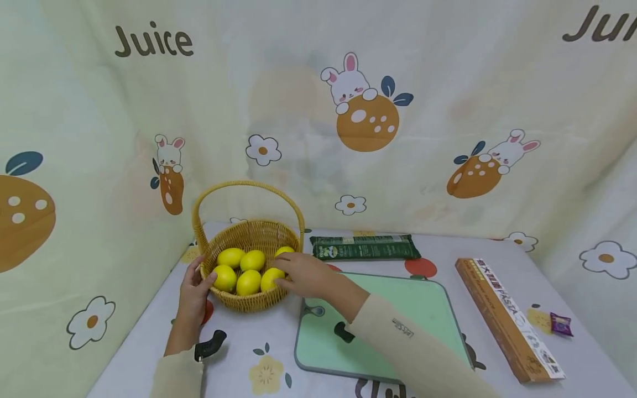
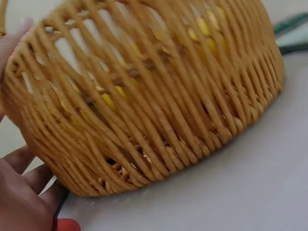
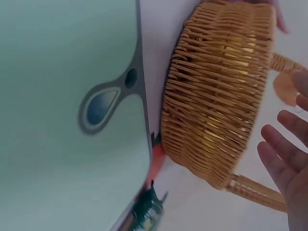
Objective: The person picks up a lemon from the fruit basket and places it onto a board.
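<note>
A wicker basket (image 1: 251, 301) with a tall arched handle stands at the back left of the table, holding several yellow lemons (image 1: 248, 282). At its left side my left hand (image 1: 193, 290) grips the basket, thumb at the rim and fingers along the outer wall. The left wrist view shows the fingers of this hand (image 2: 24, 190) low against the woven side. My right hand (image 1: 309, 275) hovers over the right rim, fingertips close to the rightmost lemons. In the right wrist view, the right hand (image 3: 291, 154) has its fingers spread and relaxed, with nothing gripped.
A pale green cutting board (image 1: 398, 326) with a grey edge lies right of the basket, under my right forearm. Behind it is a dark green packet (image 1: 365, 247). Farther right lie a long brown and white pasta box (image 1: 510, 320) and a small purple wrapped snack (image 1: 561, 324).
</note>
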A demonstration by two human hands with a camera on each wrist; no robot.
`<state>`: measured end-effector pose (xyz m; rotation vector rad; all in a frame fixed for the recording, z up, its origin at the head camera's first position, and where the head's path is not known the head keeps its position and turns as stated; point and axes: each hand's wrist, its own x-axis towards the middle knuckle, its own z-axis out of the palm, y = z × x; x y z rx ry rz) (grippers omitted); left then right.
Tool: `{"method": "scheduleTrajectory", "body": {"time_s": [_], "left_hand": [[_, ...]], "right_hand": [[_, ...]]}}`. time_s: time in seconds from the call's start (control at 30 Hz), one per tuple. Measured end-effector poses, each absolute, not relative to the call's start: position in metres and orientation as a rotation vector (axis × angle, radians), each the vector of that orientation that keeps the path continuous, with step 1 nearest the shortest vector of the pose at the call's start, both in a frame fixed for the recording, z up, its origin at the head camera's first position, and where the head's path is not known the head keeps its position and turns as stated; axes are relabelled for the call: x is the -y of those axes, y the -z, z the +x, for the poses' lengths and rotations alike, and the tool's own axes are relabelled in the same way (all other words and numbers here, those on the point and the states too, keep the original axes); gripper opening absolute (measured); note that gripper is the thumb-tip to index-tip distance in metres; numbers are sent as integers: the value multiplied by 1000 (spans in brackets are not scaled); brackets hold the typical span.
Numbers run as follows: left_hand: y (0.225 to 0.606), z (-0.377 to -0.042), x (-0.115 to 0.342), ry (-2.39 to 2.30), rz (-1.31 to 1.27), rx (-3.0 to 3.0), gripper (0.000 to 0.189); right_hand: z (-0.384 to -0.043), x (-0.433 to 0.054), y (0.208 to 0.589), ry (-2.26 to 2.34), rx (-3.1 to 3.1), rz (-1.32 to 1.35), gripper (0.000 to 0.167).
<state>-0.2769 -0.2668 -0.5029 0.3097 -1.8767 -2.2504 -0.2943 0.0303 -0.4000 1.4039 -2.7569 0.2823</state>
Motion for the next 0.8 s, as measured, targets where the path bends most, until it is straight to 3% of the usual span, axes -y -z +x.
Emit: {"method": "scheduleTrajectory", "body": {"time_s": [0.5, 0.8], "left_hand": [[504, -278, 275, 2216, 189, 1967, 66], [504, -276, 271, 2208, 193, 1989, 68]], "right_hand": [[-332, 27, 408, -212, 3120, 1383, 38], [-337, 32, 406, -257, 3316, 1318, 42]]}}
